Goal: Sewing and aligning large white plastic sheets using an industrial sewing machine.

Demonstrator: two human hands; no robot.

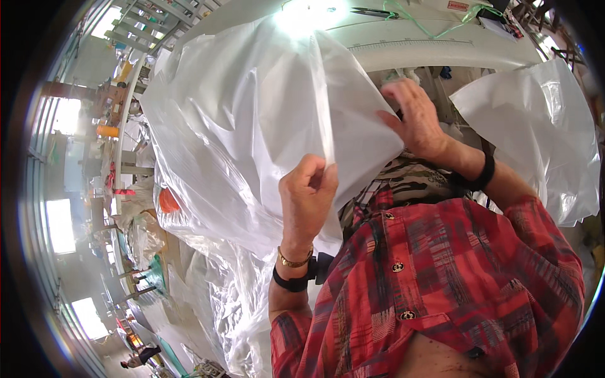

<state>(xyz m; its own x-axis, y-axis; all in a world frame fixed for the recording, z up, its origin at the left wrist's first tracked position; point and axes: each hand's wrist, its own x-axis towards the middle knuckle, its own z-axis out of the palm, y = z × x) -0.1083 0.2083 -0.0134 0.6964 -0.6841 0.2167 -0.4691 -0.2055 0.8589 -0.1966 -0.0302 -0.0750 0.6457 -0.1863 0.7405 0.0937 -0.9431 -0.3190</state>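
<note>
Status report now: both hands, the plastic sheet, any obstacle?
Left hand pinching the white plastic sheet at its edge. Right hand gripping the same edge higher. Nothing blocking the hands.

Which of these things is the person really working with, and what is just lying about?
In use:
- white plastic sheet
- left hand pinching its edge
- right hand gripping its edge

Lying about:
- scissors on the white table
- green cord
- second plastic sheet
</note>
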